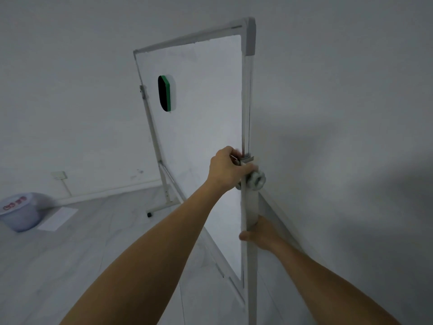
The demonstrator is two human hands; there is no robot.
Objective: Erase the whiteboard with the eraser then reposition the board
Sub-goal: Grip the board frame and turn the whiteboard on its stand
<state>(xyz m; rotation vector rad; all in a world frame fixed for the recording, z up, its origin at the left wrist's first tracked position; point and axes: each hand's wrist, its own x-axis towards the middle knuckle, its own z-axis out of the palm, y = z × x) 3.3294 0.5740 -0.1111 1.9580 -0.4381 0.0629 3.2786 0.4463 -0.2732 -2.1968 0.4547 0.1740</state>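
A white whiteboard [201,95] on a grey metal stand stands edge-on to me, its writing surface blank. A green and black eraser [164,93] sticks to the upper left of the board. My left hand [225,168] grips the near upright of the stand at the bracket beside a round grey knob [255,179]. Lower down, my right hand [260,233] wraps the same upright [251,266] from behind, thumb showing at the front.
A white wall [339,113] runs close along the right of the stand. The far stand leg ends in a black caster [149,214] on the grey floor. A lidded plastic tub [20,211] and a paper sheet [58,218] lie at the left.
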